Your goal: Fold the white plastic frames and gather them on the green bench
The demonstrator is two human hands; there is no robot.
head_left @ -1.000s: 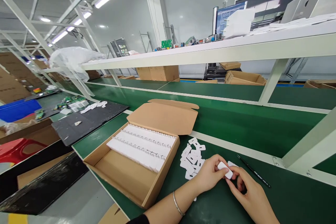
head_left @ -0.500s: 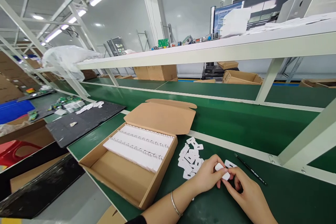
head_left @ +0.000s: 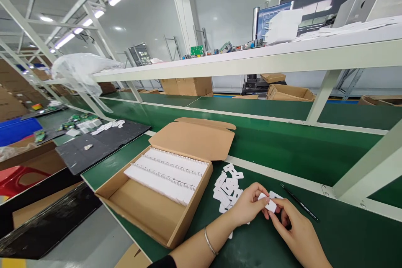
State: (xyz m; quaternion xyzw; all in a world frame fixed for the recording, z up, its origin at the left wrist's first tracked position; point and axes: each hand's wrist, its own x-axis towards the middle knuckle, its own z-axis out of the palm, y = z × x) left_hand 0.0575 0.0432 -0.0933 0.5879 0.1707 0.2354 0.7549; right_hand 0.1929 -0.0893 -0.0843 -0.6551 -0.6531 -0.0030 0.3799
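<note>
A small white plastic piece [head_left: 270, 205] is pinched between both hands above the green table. My left hand [head_left: 249, 206], with a bracelet on its wrist, grips the piece's left end with thumb and fingers. On the other end, the thumb and index finger of my right hand [head_left: 290, 217] close on it. Loose flat white pieces [head_left: 226, 188] with small slots lie in a pile left of my left hand. Another white piece [head_left: 275, 195] rests on the table just behind my hands, partly hidden. An open cardboard box [head_left: 141, 213] holds rows of white pieces [head_left: 171, 171] in its far part.
A black pen [head_left: 300, 203] lies right of my hands. The box's lid [head_left: 194, 138] leans back. A dark mat [head_left: 97, 146] with parts on it is at the left. Above the table runs a white shelf [head_left: 235, 63], with a post [head_left: 323, 96] at the right.
My left hand has shifted slightly up and left, and the white piece between my hands has turned a little. Another loose piece now shows below my left forearm.
</note>
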